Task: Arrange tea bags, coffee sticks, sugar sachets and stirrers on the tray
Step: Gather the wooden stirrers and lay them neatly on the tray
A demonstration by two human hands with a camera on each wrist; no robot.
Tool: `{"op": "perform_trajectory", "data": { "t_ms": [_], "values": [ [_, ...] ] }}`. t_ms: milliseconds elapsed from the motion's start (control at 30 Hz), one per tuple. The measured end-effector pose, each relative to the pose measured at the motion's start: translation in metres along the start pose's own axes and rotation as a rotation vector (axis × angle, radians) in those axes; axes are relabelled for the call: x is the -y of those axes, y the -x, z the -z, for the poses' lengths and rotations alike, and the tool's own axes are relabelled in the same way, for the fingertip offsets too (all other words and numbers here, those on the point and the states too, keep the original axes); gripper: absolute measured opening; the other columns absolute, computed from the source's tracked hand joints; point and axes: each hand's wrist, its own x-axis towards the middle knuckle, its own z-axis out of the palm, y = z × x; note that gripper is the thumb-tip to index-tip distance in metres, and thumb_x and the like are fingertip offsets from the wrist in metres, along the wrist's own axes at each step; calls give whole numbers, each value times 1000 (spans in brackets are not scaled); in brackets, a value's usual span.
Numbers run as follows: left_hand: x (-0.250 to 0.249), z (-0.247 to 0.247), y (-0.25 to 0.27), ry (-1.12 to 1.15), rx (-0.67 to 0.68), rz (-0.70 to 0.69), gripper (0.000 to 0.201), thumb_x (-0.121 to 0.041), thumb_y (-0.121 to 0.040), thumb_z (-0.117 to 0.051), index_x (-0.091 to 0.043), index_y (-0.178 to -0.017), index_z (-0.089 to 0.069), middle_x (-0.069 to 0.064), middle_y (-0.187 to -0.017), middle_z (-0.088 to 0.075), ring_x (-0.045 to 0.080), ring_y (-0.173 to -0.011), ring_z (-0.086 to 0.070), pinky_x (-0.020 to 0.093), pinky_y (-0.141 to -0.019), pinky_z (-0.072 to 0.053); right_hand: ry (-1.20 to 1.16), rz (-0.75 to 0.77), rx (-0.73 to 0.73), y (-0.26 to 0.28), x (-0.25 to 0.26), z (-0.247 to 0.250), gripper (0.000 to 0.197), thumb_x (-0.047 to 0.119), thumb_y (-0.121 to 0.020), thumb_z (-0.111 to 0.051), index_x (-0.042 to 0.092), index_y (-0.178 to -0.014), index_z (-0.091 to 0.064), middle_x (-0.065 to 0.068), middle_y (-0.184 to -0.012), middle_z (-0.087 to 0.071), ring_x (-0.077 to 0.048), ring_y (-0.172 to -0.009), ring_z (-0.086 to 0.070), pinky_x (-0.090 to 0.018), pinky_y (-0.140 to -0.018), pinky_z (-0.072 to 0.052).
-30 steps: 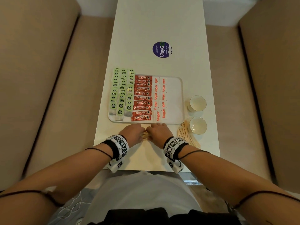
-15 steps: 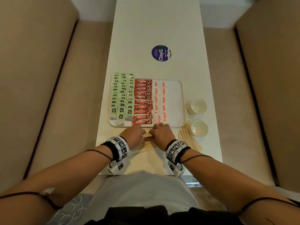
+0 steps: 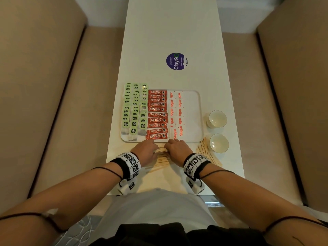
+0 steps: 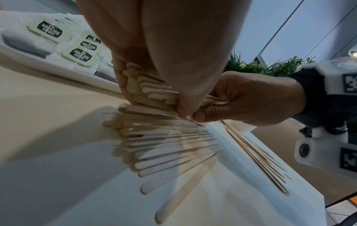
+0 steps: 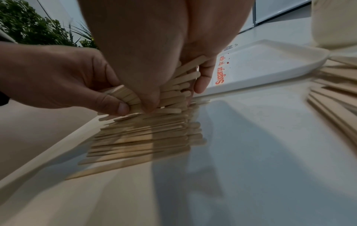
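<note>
Both hands are gripping one bundle of stirrers point(image 3: 161, 150) just in front of the tray's point(image 3: 193, 110) near edge, low over the table point(image 3: 174, 32). The left hand point(image 3: 144, 152) is curling round the bundle's left end, fingers behind and thumb pressing in front, as the left wrist view is showing point(image 4: 154, 94). The right hand point(image 3: 177, 150) is clasping the right end the same way, thumb and fingers wrapping the sticks point(image 5: 173, 85). Neither hand is loose; both are grasping wood.

Under the bundle, more stirrers are lying fanned flat on the table point(image 3: 159, 161), nearly parallel, and whether the bundle is touching them is hard to tell. A second loose heap point(image 3: 206, 153) is spreading out to the right, beside the nearer cup point(image 3: 219, 143). The farther cup point(image 3: 217, 118) is standing just beyond it, right of the tray.

On the tray, tea bags point(image 3: 134, 110) are sitting in three green columns at the left, their far end spilling past the tray's rim. Coffee sticks point(image 3: 157, 114) are running down in a red column next to them. Sugar sachets point(image 3: 175, 114) are overlapping in two columns beside those. The tray's right part is showing bare white.

Farther up the table a round purple sticker point(image 3: 176, 61) is lying flat. Beige benches point(image 3: 53, 86) are flanking the table on either side.
</note>
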Motion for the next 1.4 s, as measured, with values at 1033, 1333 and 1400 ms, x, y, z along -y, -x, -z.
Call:
{"op": "perform_trajectory", "data": {
  "t_ms": [1033,1333,1400],
  "values": [
    [-11,50,5,233,23,27,19,-43,-88,-70,-34,-79,-55,-13,-75,-59,1,-67,-56,22,-60,-40,-571,-110,-178,-4,4,74,59,59,-105,-31,14,-82,-62,-4,-75,-66,-23,-69,-61,-46,-72,-54],
    [-28,79,-2,311,-52,14,15,-34,-87,-72,-22,-95,-72,-15,-73,-62,-3,-69,-58,18,-63,-42,-697,-202,-354,-6,17,93,58,63,-102,-36,19,-71,-58,0,-65,-63,-20,-63,-60,-45,-67,-53],
    [-27,84,-1,330,-45,51,13,-34,-86,-72,-22,-89,-72,-8,-76,-68,8,-70,-64,29,-64,-50,-707,-284,-422,-4,15,96,53,60,-101,-45,22,-67,-59,4,-60,-62,-15,-59,-57,-37,-60,-51]
  ]
}}
